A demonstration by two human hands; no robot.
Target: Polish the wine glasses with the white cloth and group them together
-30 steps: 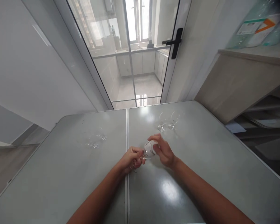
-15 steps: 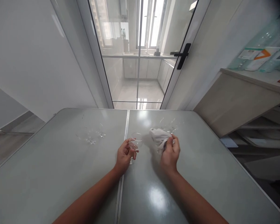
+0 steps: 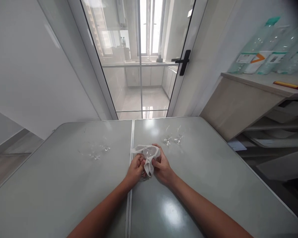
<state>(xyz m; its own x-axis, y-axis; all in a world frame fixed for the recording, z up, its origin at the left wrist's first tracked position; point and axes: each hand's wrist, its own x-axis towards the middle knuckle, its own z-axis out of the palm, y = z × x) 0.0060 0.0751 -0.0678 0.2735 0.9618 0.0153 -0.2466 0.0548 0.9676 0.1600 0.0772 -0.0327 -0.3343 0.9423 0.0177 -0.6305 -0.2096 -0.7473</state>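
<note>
held glass (image 3: 149, 152) ×1 | wht cloth (image 3: 149, 168) ×1 | stem glasses (image 3: 167, 141) far R on worktop (image 3: 64, 188) ×2 | faint glasses (image 3: 96, 157) L ×2 | btls (image 3: 245, 59) on R shelf (image 3: 250, 79) ×3+, overlap

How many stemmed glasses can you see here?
5: one held glass in the left hand, partly wrapped by the right hand's white cloth; two left-side glasses and two right-side glasses on the table. Transparent ones could go unnoticed.

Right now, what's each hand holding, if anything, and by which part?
The left hand holds a clear glass below its rim; the exact spot is hidden. The right hand holds a white cloth around the glass, gripping the cloth's right side.
</note>
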